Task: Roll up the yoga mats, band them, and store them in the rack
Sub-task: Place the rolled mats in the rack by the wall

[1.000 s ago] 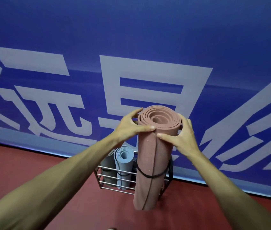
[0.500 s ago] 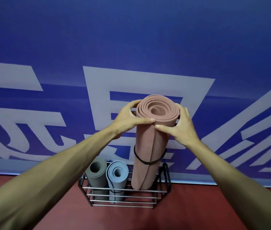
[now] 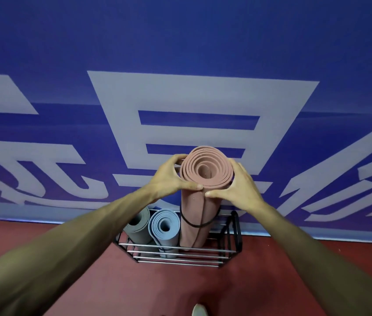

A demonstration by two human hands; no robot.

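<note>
Now storing step: left hand [image 3: 169, 179], right hand [image 3: 237, 188] both curled round top of pink mat [image 3: 194, 208], black band [image 3: 199, 225] on; mat upright, lower end inside rack [image 3: 175, 259], just beside blue mat [image 3: 164, 229]. Next, probably: lower till seated, then let go.

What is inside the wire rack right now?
Three rolled mats stand on end: grey mat, blue mat, banded pink mat. The floor of the rack beneath them is covered.

The left arm [image 3: 66, 242] and right arm [image 3: 317, 247] reach forward, converging. The left hand [image 3: 169, 177] curls round the mat [image 3: 194, 213] top from one side, the right hand [image 3: 240, 188] from the other; both thumbs lie across its near face, tips almost meeting
</note>
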